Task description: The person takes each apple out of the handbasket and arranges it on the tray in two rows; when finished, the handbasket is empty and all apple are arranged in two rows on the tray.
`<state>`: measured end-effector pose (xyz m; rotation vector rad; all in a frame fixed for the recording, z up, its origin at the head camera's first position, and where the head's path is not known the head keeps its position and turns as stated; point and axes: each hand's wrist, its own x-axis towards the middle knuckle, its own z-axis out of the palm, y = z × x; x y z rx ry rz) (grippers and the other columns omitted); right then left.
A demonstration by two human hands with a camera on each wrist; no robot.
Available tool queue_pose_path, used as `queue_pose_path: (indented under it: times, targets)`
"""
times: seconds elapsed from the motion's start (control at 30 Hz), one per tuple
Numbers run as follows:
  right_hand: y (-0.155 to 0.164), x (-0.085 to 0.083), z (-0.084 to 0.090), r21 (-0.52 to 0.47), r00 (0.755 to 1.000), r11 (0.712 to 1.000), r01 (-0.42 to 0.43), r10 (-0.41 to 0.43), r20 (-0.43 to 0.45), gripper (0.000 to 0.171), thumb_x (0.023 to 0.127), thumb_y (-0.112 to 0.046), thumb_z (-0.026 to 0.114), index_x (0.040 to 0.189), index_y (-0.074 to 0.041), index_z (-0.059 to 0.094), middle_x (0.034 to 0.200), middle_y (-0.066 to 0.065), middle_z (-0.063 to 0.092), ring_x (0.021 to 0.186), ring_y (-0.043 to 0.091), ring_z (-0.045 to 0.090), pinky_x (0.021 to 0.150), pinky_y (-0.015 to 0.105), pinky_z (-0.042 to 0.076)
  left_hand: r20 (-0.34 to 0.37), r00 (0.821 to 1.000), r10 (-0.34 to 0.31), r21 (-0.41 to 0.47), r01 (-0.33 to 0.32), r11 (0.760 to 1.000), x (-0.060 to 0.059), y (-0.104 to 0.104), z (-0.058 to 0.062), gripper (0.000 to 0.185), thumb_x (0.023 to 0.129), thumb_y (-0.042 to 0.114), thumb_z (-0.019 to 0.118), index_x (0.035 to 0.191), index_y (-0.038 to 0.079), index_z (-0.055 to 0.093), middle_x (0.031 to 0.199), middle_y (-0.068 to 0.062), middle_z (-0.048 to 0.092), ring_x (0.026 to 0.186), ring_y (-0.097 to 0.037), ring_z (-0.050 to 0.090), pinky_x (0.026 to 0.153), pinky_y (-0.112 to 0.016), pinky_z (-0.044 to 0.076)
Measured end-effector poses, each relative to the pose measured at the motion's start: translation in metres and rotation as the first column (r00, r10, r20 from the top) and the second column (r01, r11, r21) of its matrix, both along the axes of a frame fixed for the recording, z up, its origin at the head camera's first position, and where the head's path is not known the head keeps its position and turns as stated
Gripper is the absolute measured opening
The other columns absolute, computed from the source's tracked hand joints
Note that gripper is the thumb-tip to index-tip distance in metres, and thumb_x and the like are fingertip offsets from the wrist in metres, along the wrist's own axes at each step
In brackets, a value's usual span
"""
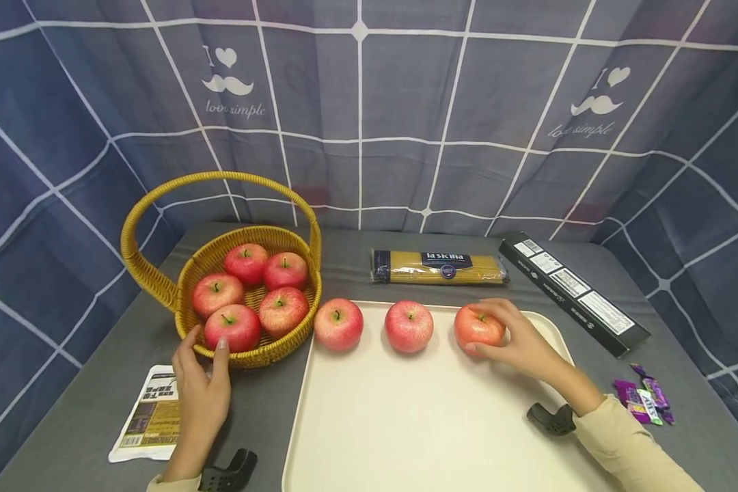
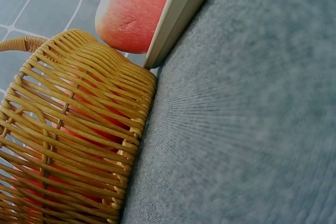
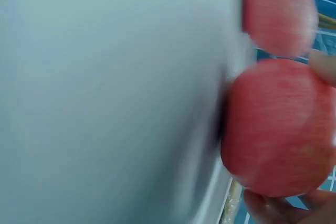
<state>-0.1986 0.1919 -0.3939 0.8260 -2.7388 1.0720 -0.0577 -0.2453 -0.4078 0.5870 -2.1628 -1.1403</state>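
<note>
My right hand [image 1: 525,342] holds an apple [image 1: 476,328] over the far right part of a cream tray [image 1: 400,424], thumb and fingers on either side. In the right wrist view that apple [image 3: 278,129] sits between thumb and fingertips. Two more apples stand along the tray's far edge, one in the middle [image 1: 408,326] and one at the left corner [image 1: 338,324]. My left hand [image 1: 203,396] is at the front rim of a wicker basket [image 1: 277,352], fingertips and thumb right by the nearest apple [image 1: 234,328] inside. The left wrist view shows the basket's woven side [image 2: 79,129], no fingers.
Several apples fill the basket, whose tall handle [image 1: 221,176] arches over it. Behind the tray lies a pasta pack [image 1: 439,268]; a long black box [image 1: 572,294] slants at right. Wrapped sweets [image 1: 644,396] lie at right, and a flat food packet [image 1: 150,417] at left.
</note>
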Motion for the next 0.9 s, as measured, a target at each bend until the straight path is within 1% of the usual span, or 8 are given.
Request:
queue_pose_path:
  times: [0.1, 0.2, 0.33, 0.43, 0.57, 0.67, 0.77, 0.9]
  targets:
    - [0.003, 0.005, -0.005, 0.033, 0.999, 0.999, -0.019, 0.02, -0.03, 0.064, 0.069, -0.035, 0.077, 0.125, -0.021, 0.05, 0.128, 0.008, 0.043, 0.113, 0.032, 0.048, 0.088, 0.054, 0.039, -0.004, 1.0, -0.002, -0.006, 0.002, 1.0, 0.001, -0.001, -0.001, 0.051, 0.092, 0.024, 0.049, 0.136, 0.006, 0.032, 0.133, -0.026, 0.031, 0.123, -0.041, 0.03, 0.096, -0.054, 0.024]
    - [0.003, 0.007, -0.002, 0.072, 0.998, 0.997, -0.026, 0.03, -0.051, 0.064, 0.069, -0.038, 0.076, 0.126, -0.022, 0.049, 0.131, 0.008, 0.042, 0.113, 0.032, 0.048, 0.087, 0.055, 0.04, -0.001, 1.0, -0.006, -0.009, 0.006, 1.0, 0.001, -0.001, -0.001, 0.051, 0.092, 0.024, 0.049, 0.136, 0.006, 0.031, 0.133, -0.026, 0.031, 0.123, -0.041, 0.03, 0.096, -0.053, 0.024]
    - [-0.001, 0.006, 0.009, 0.116, 0.996, 0.992, -0.041, 0.051, -0.079, 0.064, 0.07, -0.04, 0.075, 0.125, -0.02, 0.049, 0.134, 0.008, 0.039, 0.113, 0.033, 0.049, 0.086, 0.055, 0.041, 0.011, 1.0, -0.006, -0.007, 0.006, 1.0, 0.0, -0.002, -0.002, 0.051, 0.093, 0.024, 0.048, 0.138, 0.008, 0.03, 0.134, -0.025, 0.031, 0.124, -0.041, 0.03, 0.097, -0.053, 0.024]
    - [-0.015, 0.004, 0.023, 0.109, 0.991, 0.992, -0.07, 0.082, -0.108, 0.063, 0.072, -0.038, 0.074, 0.126, -0.019, 0.048, 0.135, 0.008, 0.039, 0.115, 0.031, 0.048, 0.087, 0.054, 0.042, 0.018, 1.0, -0.002, -0.007, 0.003, 1.0, 0.001, -0.002, -0.002, 0.051, 0.093, 0.025, 0.048, 0.138, 0.009, 0.03, 0.134, -0.025, 0.03, 0.123, -0.041, 0.03, 0.096, -0.053, 0.024]
    - [-0.056, 0.002, 0.044, 0.085, 0.98, 0.985, -0.152, 0.162, -0.119, 0.063, 0.076, -0.04, 0.07, 0.13, -0.021, 0.045, 0.135, 0.004, 0.039, 0.121, 0.024, 0.043, 0.093, 0.051, 0.04, 0.024, 1.0, 0.005, -0.003, -0.005, 1.0, 0.002, -0.002, -0.002, 0.051, 0.093, 0.026, 0.047, 0.138, 0.009, 0.03, 0.134, -0.024, 0.03, 0.119, -0.038, 0.032, 0.092, -0.051, 0.026]
    - [-0.098, 0.0, 0.054, 0.082, 0.964, 0.968, -0.236, 0.244, -0.108, 0.063, 0.078, -0.045, 0.066, 0.132, -0.024, 0.042, 0.136, -0.003, 0.039, 0.124, 0.018, 0.041, 0.096, 0.046, 0.039, 0.026, 1.0, 0.008, 0.006, -0.008, 1.0, 0.002, -0.003, -0.002, 0.051, 0.093, 0.026, 0.047, 0.137, 0.009, 0.03, 0.135, -0.023, 0.03, 0.119, -0.036, 0.032, 0.091, -0.051, 0.027]
    - [-0.143, -0.002, 0.057, 0.091, 0.94, 0.944, -0.316, 0.325, -0.104, 0.062, 0.079, -0.049, 0.063, 0.132, -0.026, 0.042, 0.134, -0.007, 0.04, 0.123, 0.014, 0.042, 0.098, 0.039, 0.039, 0.025, 1.0, 0.0, 0.013, 0.0, 1.0, 0.001, -0.003, -0.001, 0.051, 0.092, 0.026, 0.048, 0.138, 0.009, 0.029, 0.135, -0.023, 0.029, 0.123, -0.039, 0.03, 0.095, -0.054, 0.025]
    - [-0.203, -0.001, 0.053, 0.175, 0.899, 0.903, -0.392, 0.417, -0.135, 0.062, 0.08, -0.052, 0.06, 0.131, -0.021, 0.043, 0.13, -0.004, 0.044, 0.12, 0.013, 0.043, 0.099, 0.032, 0.039, 0.021, 1.0, -0.014, 0.008, 0.014, 1.0, 0.001, -0.002, -0.001, 0.052, 0.092, 0.026, 0.048, 0.138, 0.009, 0.029, 0.136, -0.024, 0.028, 0.125, -0.041, 0.029, 0.097, -0.056, 0.024]
